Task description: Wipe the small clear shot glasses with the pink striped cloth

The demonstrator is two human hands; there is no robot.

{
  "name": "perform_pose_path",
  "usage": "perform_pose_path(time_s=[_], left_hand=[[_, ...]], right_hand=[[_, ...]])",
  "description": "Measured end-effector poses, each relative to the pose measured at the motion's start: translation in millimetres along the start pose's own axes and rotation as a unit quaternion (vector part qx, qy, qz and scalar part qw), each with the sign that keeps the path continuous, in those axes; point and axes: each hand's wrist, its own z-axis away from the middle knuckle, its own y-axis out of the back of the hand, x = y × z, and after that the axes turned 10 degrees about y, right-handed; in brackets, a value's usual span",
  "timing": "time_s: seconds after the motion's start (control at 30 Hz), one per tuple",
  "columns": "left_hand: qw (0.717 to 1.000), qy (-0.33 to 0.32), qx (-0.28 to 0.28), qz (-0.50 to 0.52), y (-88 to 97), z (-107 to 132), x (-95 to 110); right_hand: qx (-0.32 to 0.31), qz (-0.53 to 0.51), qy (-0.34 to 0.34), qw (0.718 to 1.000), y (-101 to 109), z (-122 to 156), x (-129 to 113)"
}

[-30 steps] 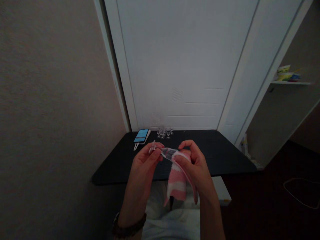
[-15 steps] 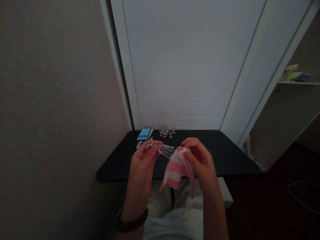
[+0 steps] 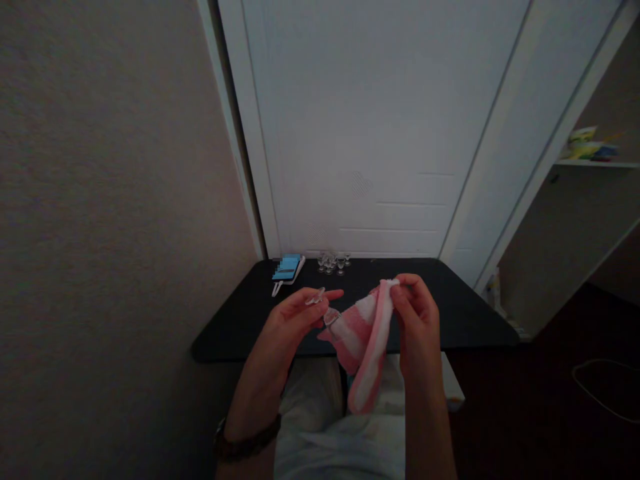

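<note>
Above the near part of a black table (image 3: 240,327), my left hand (image 3: 295,320) is closed on a small clear stemmed glass (image 3: 331,317), pinching it near the stem with the foot showing above the thumb. The glass is tilted, its bowl pointing right. A pink and white striped cloth (image 3: 367,330) hangs from my right hand (image 3: 417,310), whose thumb and fingers pinch its top edge. The cloth covers the rim end of the bowl, so that part is hidden.
Several small stemmed glasses (image 3: 330,262) stand grouped at the table's back edge. Left of them lies a phone with a lit screen (image 3: 287,267) on a white object. A white panelled door (image 3: 370,133) rises behind the table, and a grey wall (image 3: 125,200) is on the left.
The cloth has come over the glass's rim end, which was bare before. My right hand has shifted slightly right, and my left hand has turned and lowered a little with the glass.
</note>
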Motion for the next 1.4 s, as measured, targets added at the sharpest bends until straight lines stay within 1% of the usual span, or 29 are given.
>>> perform_pose_path(time_s=[0.1,0.3,0.37,0.6,0.67,0.77,0.83,0.93,1.1,1.23,1.3,1.4], left_hand=[[0.998,0.016,-0.023,-0.056,4.2,0.2,0.6],[0.985,0.025,-0.068,-0.158,13.3,-4.3,-1.8],[0.982,0.025,-0.081,-0.170,15.3,-6.1,-2.7],[0.982,0.027,-0.087,-0.164,14.9,-11.7,-5.2],[0.983,0.024,-0.081,-0.164,14.2,-13.5,-6.5],[0.986,0.010,-0.044,-0.161,15.0,-16.1,-9.0],[0.989,-0.006,-0.020,-0.147,16.5,-17.2,-10.5],[0.993,-0.025,-0.006,-0.112,18.5,-17.9,-11.6],[0.998,-0.015,0.011,-0.052,17.5,-17.9,-12.8],[0.999,-0.020,0.024,-0.019,15.5,-18.4,-14.5],[0.999,-0.018,0.026,0.001,14.7,-18.4,-14.5],[0.999,-0.023,0.029,0.022,13.6,-17.8,-13.6]], right_hand=[[0.040,0.001,0.004,0.999,0.1,-0.9,0.8],[0.068,-0.024,0.008,0.997,-0.3,-2.0,0.3],[0.077,-0.034,0.007,0.996,-0.2,-1.9,0.8],[0.086,-0.055,0.001,0.995,-1.2,-2.4,-0.7],[0.084,-0.062,-0.005,0.995,-1.3,-2.9,-1.2],[0.086,-0.050,-0.012,0.995,0.3,-4.1,1.0],[0.092,-0.021,-0.003,0.996,3.2,-5.2,5.3],[0.097,0.039,0.019,0.994,9.6,-7.6,15.3],[0.058,0.088,0.018,0.994,17.3,-12.0,30.3],[0.019,0.137,0.035,0.990,14.9,-11.8,28.1],[-0.027,0.147,0.034,0.988,11.4,-9.9,21.7],[-0.139,0.139,0.006,0.980,4.5,-5.8,9.7]])
